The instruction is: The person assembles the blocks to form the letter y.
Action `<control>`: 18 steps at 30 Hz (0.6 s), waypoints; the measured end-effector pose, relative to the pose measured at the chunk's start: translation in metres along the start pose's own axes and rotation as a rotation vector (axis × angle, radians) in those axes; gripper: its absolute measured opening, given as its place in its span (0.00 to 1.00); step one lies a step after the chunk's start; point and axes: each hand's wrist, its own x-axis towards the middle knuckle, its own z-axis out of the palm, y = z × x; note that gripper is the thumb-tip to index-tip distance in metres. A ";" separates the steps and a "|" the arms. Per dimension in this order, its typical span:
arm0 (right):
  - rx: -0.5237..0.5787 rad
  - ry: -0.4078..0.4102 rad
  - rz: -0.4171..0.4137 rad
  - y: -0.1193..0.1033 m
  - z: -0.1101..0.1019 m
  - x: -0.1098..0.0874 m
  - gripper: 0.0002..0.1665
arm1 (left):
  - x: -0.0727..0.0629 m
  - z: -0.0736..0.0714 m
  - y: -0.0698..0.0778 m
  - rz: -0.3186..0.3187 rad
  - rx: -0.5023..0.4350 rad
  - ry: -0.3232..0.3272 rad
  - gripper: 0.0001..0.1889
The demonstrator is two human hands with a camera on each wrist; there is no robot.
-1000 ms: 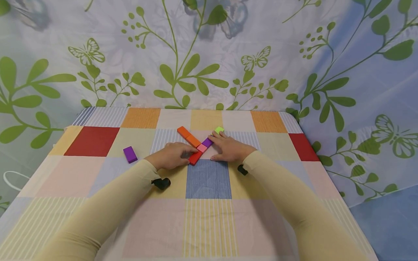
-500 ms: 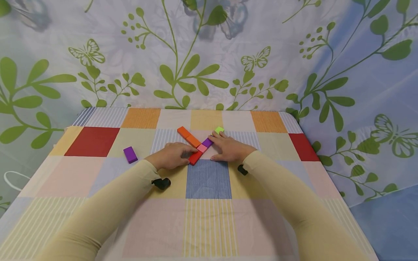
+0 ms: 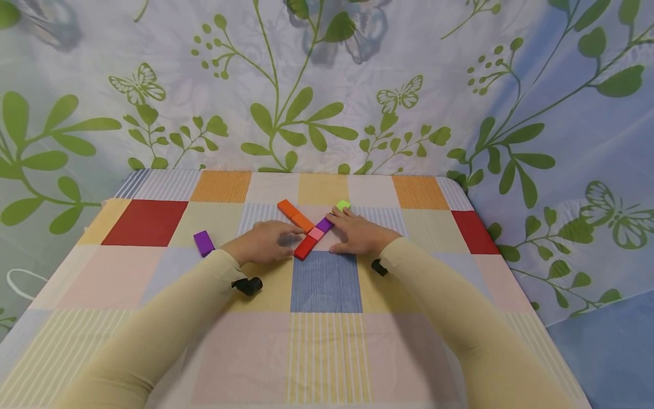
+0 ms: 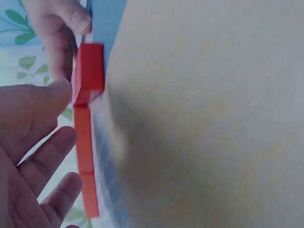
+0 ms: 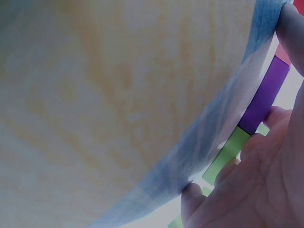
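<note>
Flat blocks lie end to end in a slanting row: a red block (image 3: 305, 247), a pink block (image 3: 315, 233), a purple block (image 3: 324, 225) and a lime green block (image 3: 343, 204). Two orange blocks (image 3: 302, 222) branch off the row's middle toward the back left. My left hand (image 3: 261, 242) hovers just left of the red block, fingers spread and slightly bent, holding nothing. My right hand (image 3: 360, 232) rests against the row's right side, its fingertips over the purple and green blocks. In the right wrist view, its fingers lie along the green block (image 5: 227, 154), partly hiding it.
A loose purple block (image 3: 204, 243) lies to the left, near my left wrist. A patchwork cloth (image 3: 327, 281) covers the table, and a leaf-patterned curtain (image 3: 317, 74) hangs behind its far edge. A white cord (image 3: 19, 284) shows at the left edge.
My left hand has drawn back slightly to the left, its fingers coming away from the red block. More of the red block shows. My right hand has stayed in place.
</note>
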 end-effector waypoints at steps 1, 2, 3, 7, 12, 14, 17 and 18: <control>0.000 0.001 0.001 0.000 0.000 0.000 0.58 | -0.002 -0.002 -0.002 -0.006 -0.005 0.011 0.30; 0.000 0.003 -0.001 0.000 0.000 0.000 0.58 | -0.004 -0.004 -0.005 -0.015 -0.008 0.021 0.30; -0.002 0.005 -0.002 0.001 0.001 0.000 0.58 | -0.007 -0.007 -0.007 -0.020 -0.006 0.033 0.31; -0.009 0.010 -0.012 0.002 0.001 0.001 0.58 | -0.019 -0.016 -0.019 -0.048 0.001 0.075 0.32; -0.007 0.008 -0.017 0.002 0.001 0.000 0.58 | -0.035 -0.027 -0.038 -0.080 0.005 0.139 0.32; -0.006 0.007 -0.016 0.002 0.001 0.001 0.58 | -0.042 -0.030 -0.046 -0.095 0.008 0.165 0.32; -0.013 0.005 -0.015 0.002 0.001 0.001 0.58 | -0.053 -0.033 -0.059 -0.128 0.021 0.188 0.32; -0.016 0.006 -0.015 0.002 0.001 0.001 0.58 | -0.056 -0.034 -0.063 -0.142 0.024 0.192 0.32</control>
